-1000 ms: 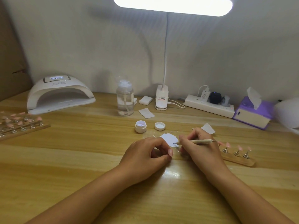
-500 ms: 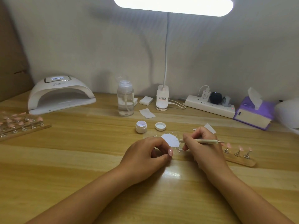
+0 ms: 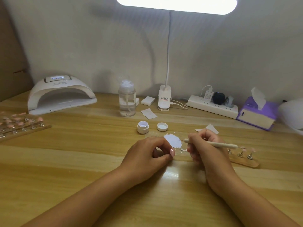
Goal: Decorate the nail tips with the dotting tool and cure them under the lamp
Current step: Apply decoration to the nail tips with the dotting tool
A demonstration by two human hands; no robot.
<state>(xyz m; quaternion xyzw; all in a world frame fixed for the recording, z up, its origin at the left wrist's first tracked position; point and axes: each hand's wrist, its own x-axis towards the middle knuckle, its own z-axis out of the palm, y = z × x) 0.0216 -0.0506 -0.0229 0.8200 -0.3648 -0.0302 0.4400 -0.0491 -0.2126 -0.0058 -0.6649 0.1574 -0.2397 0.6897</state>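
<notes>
Right hand (image 3: 208,149) gripping the slim, pale dotting tool (image 3: 218,144) pen-fashion, point lying just beside a white paper scrap (image 3: 173,141). Left hand (image 3: 147,154) curling, thumb meeting forefinger; cannot tell if anything is pinched. Right hand partly covering a wooden strip (image 3: 246,163) carrying pink nail tips (image 3: 253,149) on metal stands. Beyond: small round white jar (image 3: 143,127), lid (image 3: 162,126) lying beside it; clear plastic bottle (image 3: 127,99); domed white curing lamp (image 3: 60,95) sitting far left on the glossy wooden table (image 3: 82,161).

Desk lamp head (image 3: 176,4) cropped at top, nail-tip rack (image 3: 23,126) at left; the right hand (image 3: 207,151) covers part of the wooden stand (image 3: 244,162).
</notes>
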